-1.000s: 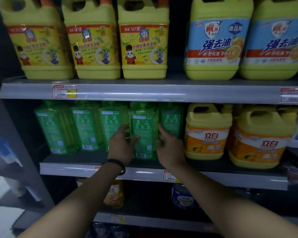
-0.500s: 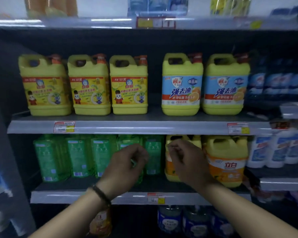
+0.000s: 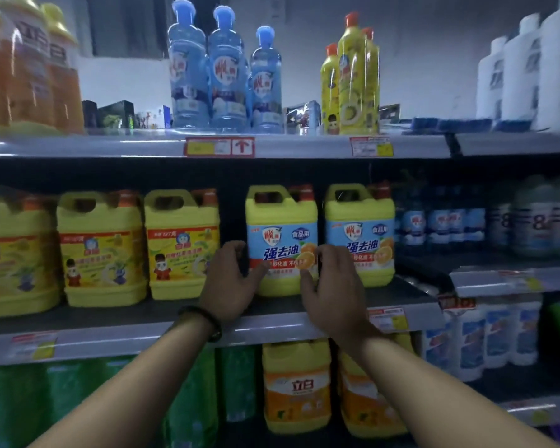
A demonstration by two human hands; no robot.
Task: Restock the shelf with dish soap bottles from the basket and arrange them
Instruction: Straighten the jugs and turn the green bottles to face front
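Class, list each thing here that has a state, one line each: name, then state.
Left hand: loosely curled, holding nothing.
Right hand: loosely curled, holding nothing.
Blue-label jug: upright, capped, behind both hands.
Yellow-label jugs: upright, capped, in a row.
Blue bottles: upright, capped, top shelf.

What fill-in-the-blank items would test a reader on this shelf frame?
1. The left hand and right hand are in front of a yellow jug whose label is ____.
2. On the top shelf, the blue-capped bottles number ____.
3. The dark wristband is on the ____ arm.
4. The lower jug, under the hands, has an ____ label.
Missing words: blue; three; left; orange.
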